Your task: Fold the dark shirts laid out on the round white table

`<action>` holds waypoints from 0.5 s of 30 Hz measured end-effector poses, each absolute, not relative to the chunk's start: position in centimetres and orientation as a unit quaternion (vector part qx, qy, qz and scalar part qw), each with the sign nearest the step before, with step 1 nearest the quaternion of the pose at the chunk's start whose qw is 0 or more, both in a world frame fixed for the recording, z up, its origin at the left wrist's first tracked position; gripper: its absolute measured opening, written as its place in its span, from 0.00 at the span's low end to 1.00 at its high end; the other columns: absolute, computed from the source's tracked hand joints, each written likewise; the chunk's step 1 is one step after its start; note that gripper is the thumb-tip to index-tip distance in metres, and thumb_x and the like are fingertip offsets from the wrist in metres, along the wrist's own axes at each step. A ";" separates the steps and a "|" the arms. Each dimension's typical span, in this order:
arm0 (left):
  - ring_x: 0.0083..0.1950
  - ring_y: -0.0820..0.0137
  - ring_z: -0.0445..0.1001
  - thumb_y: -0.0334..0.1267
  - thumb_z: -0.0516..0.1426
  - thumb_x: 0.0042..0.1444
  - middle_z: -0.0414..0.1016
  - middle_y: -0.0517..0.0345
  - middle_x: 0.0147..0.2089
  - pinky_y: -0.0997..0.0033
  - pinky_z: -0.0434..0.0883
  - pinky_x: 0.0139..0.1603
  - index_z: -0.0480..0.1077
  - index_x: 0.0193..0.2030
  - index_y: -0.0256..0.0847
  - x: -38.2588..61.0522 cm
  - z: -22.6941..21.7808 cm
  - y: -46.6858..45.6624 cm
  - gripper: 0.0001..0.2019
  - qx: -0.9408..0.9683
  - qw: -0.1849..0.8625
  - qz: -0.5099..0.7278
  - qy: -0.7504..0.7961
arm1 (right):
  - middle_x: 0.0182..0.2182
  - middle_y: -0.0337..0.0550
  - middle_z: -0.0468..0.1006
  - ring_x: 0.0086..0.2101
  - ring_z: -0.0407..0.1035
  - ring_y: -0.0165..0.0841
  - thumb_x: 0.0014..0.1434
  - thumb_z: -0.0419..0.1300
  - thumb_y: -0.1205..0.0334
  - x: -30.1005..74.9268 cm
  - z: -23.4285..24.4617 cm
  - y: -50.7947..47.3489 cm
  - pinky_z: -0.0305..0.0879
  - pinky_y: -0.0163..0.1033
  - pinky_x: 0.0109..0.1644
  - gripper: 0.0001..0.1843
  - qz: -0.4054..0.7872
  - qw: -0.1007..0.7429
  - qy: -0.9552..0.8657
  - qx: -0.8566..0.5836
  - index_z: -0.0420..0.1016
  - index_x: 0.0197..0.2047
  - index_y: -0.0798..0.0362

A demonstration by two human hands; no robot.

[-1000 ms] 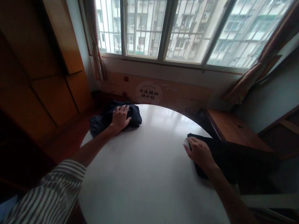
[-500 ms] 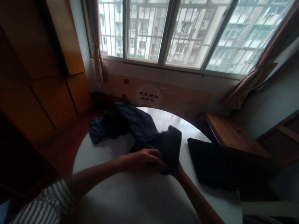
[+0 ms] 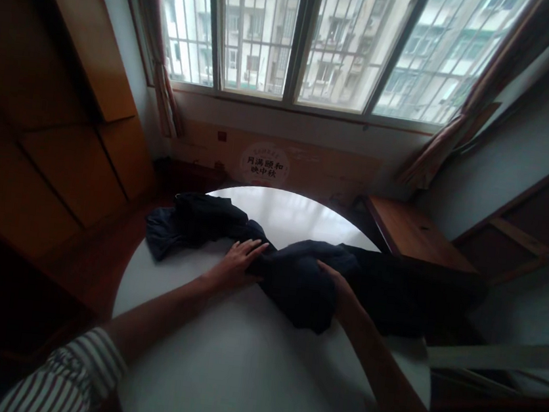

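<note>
A dark navy garment [image 3: 297, 288] lies bunched and twisted across the round white table [image 3: 217, 358]. My left hand [image 3: 238, 265] rests on its left part, fingers stretched out and slightly spread over the cloth. Farther right, my right hand [image 3: 339, 289] grips the garment, with a finger lying on top and the rest of its fingers hidden by cloth and shadow. To the left, a crumpled dark cloth heap [image 3: 204, 214] reaches the table's far left edge. A flat black cloth [image 3: 393, 292] lies on the right side, touching or overlapped by the garment.
A wooden desk [image 3: 420, 232] stands beyond the table's right side. Wooden cabinets [image 3: 72, 156] line the left. A barred window [image 3: 298, 37] with curtains [image 3: 165, 98] is ahead, above a printed banner [image 3: 309, 160]. A pale bar [image 3: 495, 353] runs near the right edge.
My hands have moved apart, the left going left and opening. The garment's raised folded end has come down and now spreads right toward the black cloth. The view has shifted slightly.
</note>
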State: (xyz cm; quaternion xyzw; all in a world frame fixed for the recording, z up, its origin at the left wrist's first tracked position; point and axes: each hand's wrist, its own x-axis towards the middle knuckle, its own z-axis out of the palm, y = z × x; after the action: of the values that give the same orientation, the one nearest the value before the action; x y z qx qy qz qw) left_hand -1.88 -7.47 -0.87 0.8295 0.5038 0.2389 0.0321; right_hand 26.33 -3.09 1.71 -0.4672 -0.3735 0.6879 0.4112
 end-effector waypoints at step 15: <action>0.44 0.65 0.77 0.47 0.64 0.56 0.78 0.49 0.45 0.67 0.74 0.46 0.75 0.52 0.38 -1.4 1.4 -9.8 0.20 0.712 0.465 0.370 0.374 | 0.30 0.45 0.84 0.33 0.79 0.44 0.44 0.69 0.63 26.3 1.0 -4.7 0.78 0.46 0.42 0.07 0.704 0.329 -0.451 -0.439 0.81 0.31 0.53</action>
State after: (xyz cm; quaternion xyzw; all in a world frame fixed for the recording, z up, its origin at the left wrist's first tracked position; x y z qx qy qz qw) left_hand -1.40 -9.81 1.43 0.7121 0.3741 0.3698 0.4649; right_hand 26.29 -4.73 1.04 -0.4392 -0.4513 0.7037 0.3290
